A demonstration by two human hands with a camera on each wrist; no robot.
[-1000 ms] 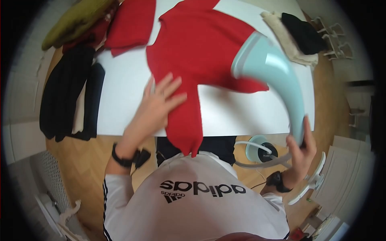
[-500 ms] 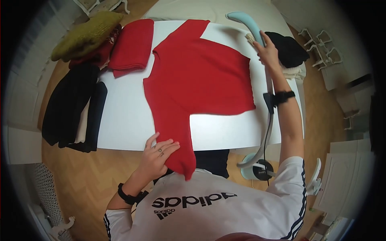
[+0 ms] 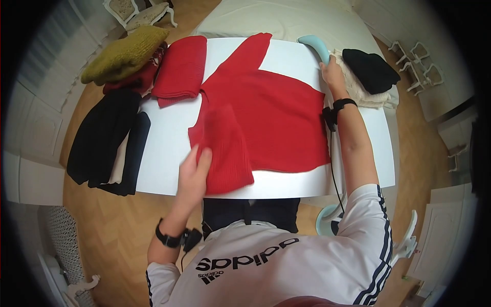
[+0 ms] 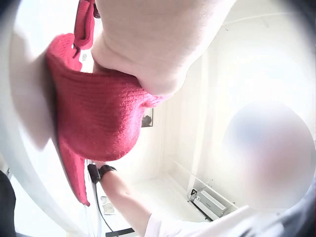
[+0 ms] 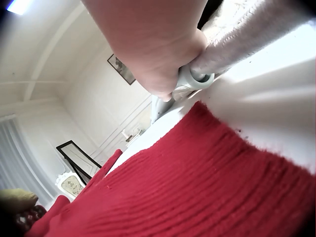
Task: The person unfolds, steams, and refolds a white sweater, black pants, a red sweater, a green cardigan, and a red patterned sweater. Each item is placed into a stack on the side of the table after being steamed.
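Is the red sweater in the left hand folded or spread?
Mostly spread: its body lies flat, far sleeve outstretched; the left hand holds the near sleeve doubled back.

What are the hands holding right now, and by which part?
The left hand grips the red sweater by its folded-over near sleeve. The right hand holds the pale blue steamer by the end where the hose joins.

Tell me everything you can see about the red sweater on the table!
The sweater is plain red and looks knitted, with ribbed lines and a slightly fuzzy hem. Its body lies spread on the white table, hem toward the person's right. The far sleeve stretches out away from the person. The near sleeve is folded back toward the body, partly lifted, and the left hand grips it.
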